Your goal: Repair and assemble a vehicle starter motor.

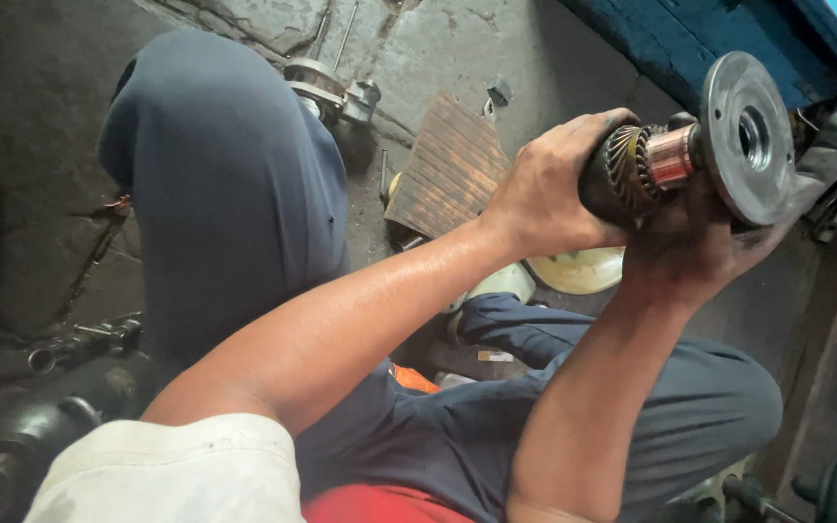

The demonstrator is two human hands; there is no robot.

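Your left hand [544, 199] is clenched around the motor armature [632, 169], steadying it above your knees. Your right hand [699, 247] cups the grey end plate [748, 136] (copper commutator exposed between), supporting its weight from beneath.

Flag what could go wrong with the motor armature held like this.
Both grimy hands hold the armature in mid-air above the knees: left hand around the body, right hand under the round end plate. A slipping grip could drop it on the concrete floor. Fingers lie beside the copper commutator and may smear it.
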